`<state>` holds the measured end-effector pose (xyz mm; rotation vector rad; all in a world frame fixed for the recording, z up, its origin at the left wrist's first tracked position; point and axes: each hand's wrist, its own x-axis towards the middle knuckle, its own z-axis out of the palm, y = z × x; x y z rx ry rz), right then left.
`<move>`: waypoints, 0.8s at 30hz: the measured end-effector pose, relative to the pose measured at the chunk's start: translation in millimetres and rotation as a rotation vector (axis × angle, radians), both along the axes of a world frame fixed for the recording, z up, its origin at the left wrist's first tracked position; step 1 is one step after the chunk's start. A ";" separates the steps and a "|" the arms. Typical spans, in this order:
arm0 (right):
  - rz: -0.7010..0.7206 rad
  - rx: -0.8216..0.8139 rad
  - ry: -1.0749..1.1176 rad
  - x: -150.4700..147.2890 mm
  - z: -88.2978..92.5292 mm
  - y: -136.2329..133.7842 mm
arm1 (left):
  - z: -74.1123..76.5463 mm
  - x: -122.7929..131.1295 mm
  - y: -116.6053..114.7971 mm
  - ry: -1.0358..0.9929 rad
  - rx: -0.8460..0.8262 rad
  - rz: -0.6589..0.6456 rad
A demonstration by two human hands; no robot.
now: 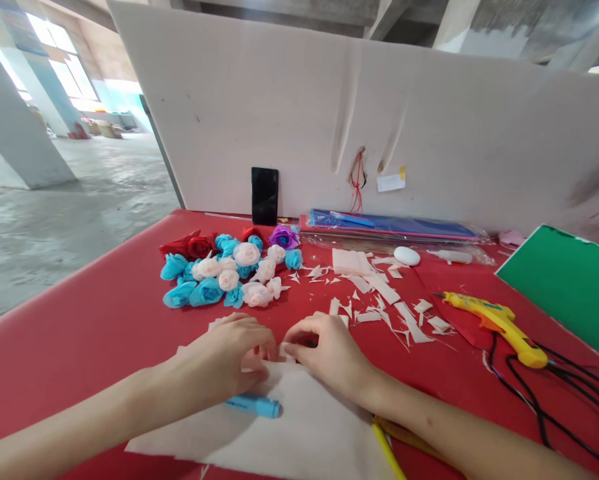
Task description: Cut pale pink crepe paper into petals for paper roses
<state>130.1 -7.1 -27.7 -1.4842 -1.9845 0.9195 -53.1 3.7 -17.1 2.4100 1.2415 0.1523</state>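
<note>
Left hand (pixel 224 360) and right hand (pixel 329 353) pinch the pale paper (pixel 309 420) edge

A red table (pixel 104 320) is carrying everything here. Paper roses (pixel 229 273) in blue, pink, red and purple are sitting bunched toward its far left, and pale scraps (pixel 379 300) are lying scattered across the middle. A yellow glue gun (pixel 499 323) is resting at the right, its black cables (pixel 554 393) trailing toward the near edge. A pale sheet (pixel 309 427) is lying nearest, a blue pen (pixel 256 405) at its left side.
</note>
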 end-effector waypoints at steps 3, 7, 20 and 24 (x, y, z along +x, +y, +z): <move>-0.010 -0.010 0.002 0.5 -2.0 1.1 | -0.2 -1.7 0.3 -0.009 -0.013 0.030; -0.005 -0.045 -0.009 1.0 -5.5 2.3 | -4.3 -6.4 1.0 -0.049 -0.009 0.060; 0.054 -0.002 -0.108 3.1 2.0 1.0 | -18.3 -15.4 11.5 -0.171 0.033 0.035; 0.041 -0.001 -0.129 0.3 1.1 0.1 | -18.7 -25.7 9.9 -0.196 0.035 0.052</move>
